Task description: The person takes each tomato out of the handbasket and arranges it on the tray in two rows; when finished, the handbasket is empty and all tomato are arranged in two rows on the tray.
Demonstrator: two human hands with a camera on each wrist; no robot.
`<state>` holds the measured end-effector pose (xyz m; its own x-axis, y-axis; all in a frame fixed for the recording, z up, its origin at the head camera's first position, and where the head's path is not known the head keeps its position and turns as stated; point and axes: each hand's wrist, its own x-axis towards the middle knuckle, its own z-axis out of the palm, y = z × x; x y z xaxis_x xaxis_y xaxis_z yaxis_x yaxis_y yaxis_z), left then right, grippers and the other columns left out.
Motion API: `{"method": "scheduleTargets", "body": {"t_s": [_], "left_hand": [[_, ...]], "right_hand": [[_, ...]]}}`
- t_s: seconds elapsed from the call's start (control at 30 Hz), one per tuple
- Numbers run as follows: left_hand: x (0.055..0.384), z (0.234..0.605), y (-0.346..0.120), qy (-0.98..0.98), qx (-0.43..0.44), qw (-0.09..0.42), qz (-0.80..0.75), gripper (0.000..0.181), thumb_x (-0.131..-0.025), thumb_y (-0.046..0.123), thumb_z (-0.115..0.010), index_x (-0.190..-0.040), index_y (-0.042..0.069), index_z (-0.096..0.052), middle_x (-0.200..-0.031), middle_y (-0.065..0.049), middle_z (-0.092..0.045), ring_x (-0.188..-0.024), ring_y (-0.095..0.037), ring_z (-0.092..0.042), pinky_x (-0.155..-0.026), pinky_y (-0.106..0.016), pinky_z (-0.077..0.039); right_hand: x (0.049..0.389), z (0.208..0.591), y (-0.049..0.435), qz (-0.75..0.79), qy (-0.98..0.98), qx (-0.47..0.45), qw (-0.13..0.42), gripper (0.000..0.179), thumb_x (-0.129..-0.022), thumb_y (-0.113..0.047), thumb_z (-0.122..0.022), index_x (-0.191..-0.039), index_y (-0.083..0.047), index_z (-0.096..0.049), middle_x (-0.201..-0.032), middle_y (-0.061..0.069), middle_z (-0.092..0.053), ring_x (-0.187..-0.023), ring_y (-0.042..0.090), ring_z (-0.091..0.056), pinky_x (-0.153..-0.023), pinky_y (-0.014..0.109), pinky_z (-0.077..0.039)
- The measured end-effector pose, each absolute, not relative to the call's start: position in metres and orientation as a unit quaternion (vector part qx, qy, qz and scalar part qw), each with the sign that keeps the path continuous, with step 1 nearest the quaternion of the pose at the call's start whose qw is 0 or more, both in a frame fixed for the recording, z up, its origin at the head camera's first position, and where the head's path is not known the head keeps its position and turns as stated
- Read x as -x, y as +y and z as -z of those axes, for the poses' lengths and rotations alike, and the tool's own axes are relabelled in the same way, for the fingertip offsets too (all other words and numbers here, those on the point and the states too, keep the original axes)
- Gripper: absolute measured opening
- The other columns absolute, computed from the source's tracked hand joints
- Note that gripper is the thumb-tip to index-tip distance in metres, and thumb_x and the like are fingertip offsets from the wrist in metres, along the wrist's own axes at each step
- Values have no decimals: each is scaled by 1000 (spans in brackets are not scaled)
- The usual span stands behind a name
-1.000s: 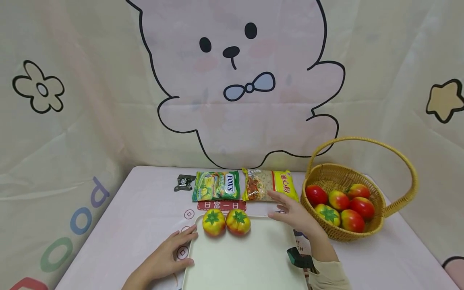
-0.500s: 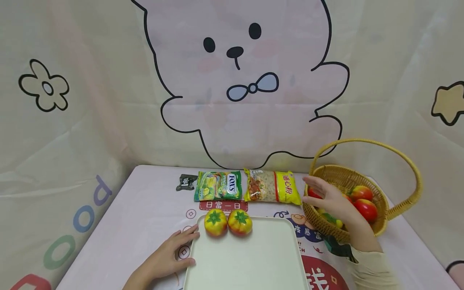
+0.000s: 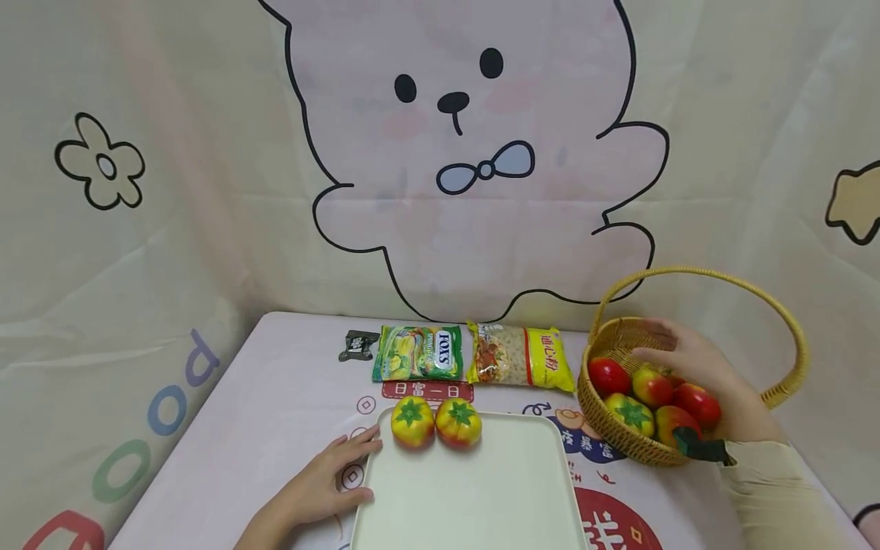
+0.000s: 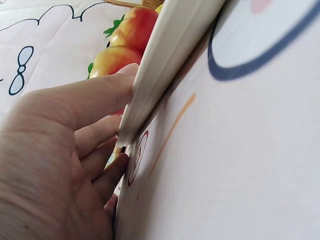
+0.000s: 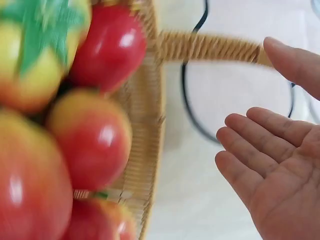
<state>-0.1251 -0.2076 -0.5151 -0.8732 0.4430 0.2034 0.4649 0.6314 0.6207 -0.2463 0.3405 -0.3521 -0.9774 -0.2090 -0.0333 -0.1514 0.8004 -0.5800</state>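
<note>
My left hand (image 3: 319,485) rests against the left edge of a pale tray (image 3: 474,496), its fingers fairly straight. In the left wrist view, fingertips touch the tray's side wall (image 4: 165,65). Two yellow-red toy fruits with green leafy tops, left (image 3: 412,422) and right (image 3: 458,423), sit side by side at the tray's far left. My right hand (image 3: 697,367) hovers over the far right of a wicker basket (image 3: 632,451), palm bare and fingers extended in the right wrist view. Several red and yellow toy fruits (image 5: 90,137) lie in the basket.
Behind the tray lie a green candy bag (image 3: 418,354), a yellow pasta bag (image 3: 520,357) and a small black packet (image 3: 359,345). The basket's tall handle (image 3: 701,271) arches over its opening. A printed cloth backdrop (image 3: 467,244) stands at the table's rear.
My right hand has moved right from above the tray's far right corner, across to the basket's far right side. The left hand stays at the tray edge. The view has shifted slightly.
</note>
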Motion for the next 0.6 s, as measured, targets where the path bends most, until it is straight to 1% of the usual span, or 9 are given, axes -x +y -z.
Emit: {"method": "scheduleTargets", "body": {"t_s": [0.1, 0.27, 0.47, 0.53, 0.6], "left_hand": [[126, 516, -208, -902, 254, 16, 349, 63, -77, 43, -72, -133, 19, -56, -147, 0, -44, -135, -29, -41, -109, -52, -23], [127, 516, -208, -901, 255, 12, 350, 62, -77, 42, -72, -133, 19, -56, -147, 0, -44, -135, -29, -41, -110, -50, -22], [126, 516, -209, -899, 259, 21, 353, 62, -77, 41, -72, -132, 18, -56, -147, -1, -45, -134, -30, -42, -110, -43, -22], [126, 516, -209, -899, 262, 25, 350, 61, -78, 42, -72, -132, 18, -56, -146, -1, -45, -134, -30, -42, -110, -43, -24], [126, 516, -209, -899, 265, 26, 347, 61, -79, 42, -71, -133, 18, -56, -146, -1, -45, -134, -28, -42, -110, -46, -25]], "right_hand": [[258, 353, 356, 278, 955, 82, 56, 82, -91, -45, -57, -142, 10, -25, -141, 38, -32, -125, 55, -34, -96, 68, -36], [275, 357, 378, 254, 961, 74, 75, 84, -91, -41, -59, -138, 20, -23, -137, 44, -30, -123, 58, -33, -99, 67, -32], [284, 362, 393, 244, 962, 41, 115, 89, -90, -43, -59, -136, 23, -20, -135, 47, -27, -119, 60, -32, -97, 69, -32], [287, 365, 396, 235, 963, 34, 130, 90, -90, -42, -59, -136, 25, -19, -135, 48, -25, -119, 61, -31, -97, 69, -31], [289, 367, 400, 229, 962, 29, 144, 89, -90, -39, -59, -135, 26, -18, -135, 49, -25, -119, 62, -30, -98, 69, -31]]}}
